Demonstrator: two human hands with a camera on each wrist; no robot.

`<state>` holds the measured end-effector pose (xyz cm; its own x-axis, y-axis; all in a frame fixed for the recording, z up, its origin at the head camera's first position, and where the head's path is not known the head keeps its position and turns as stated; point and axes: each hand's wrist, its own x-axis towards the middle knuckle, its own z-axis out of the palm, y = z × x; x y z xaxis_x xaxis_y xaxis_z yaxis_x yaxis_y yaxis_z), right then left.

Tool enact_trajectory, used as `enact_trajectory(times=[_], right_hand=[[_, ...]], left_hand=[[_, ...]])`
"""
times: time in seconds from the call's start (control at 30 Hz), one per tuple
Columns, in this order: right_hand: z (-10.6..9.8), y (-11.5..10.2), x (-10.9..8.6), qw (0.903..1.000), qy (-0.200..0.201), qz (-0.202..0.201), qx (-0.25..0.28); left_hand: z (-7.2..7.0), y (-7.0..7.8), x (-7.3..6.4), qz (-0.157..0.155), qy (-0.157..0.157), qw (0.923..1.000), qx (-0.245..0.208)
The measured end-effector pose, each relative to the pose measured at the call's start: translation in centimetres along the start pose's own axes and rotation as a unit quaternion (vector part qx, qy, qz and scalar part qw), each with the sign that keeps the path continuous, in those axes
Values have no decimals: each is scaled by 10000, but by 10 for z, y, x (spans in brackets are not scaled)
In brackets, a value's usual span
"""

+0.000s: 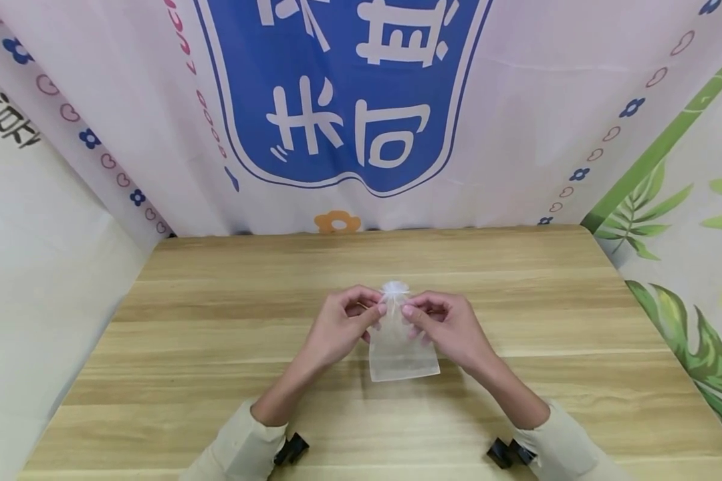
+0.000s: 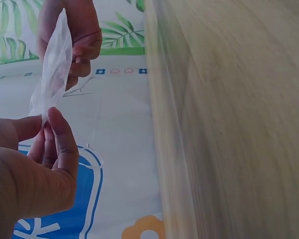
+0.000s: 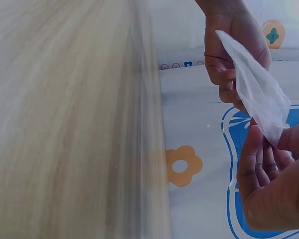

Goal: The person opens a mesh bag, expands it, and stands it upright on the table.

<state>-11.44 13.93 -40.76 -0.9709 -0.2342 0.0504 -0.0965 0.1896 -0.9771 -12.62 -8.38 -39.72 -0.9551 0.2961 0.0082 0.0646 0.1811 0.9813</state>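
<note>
A small sheer white organza drawstring bag (image 1: 403, 361) is held up over the table, its gathered, ruffled neck at the far end and its flat bottom toward me. My left hand (image 1: 339, 327) pinches the bag's left side just below the neck, between thumb and fingers. On the opposite side, my right hand (image 1: 455, 329) pinches it the same way. Seen edge-on in the left wrist view, the bag (image 2: 55, 64) looks thin, with no bulge from contents. Fingers behind the fabric show faintly through it. In the right wrist view, the bag (image 3: 261, 94) rises from the right hand's fingertips.
The wood-grain table (image 1: 216, 354) spreads out on all sides beneath the hands. Behind it hangs a pale printed curtain (image 1: 529, 133) with a blue emblem, meeting the table's far edge. Black clip-like devices (image 1: 291, 449) sit at the sleeve cuffs.
</note>
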Motion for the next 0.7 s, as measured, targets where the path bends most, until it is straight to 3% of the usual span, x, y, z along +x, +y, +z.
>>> enact_trajectory(times=[0.3, 0.7], right_hand=[[0, 1, 0, 9996, 241, -106, -36], [-6, -2, -1, 9981, 549, -266, 120]], left_hand=[[-7, 3, -3, -57, 124, 9999, -80], [-11, 4, -3, 223, 330, 9987, -329]])
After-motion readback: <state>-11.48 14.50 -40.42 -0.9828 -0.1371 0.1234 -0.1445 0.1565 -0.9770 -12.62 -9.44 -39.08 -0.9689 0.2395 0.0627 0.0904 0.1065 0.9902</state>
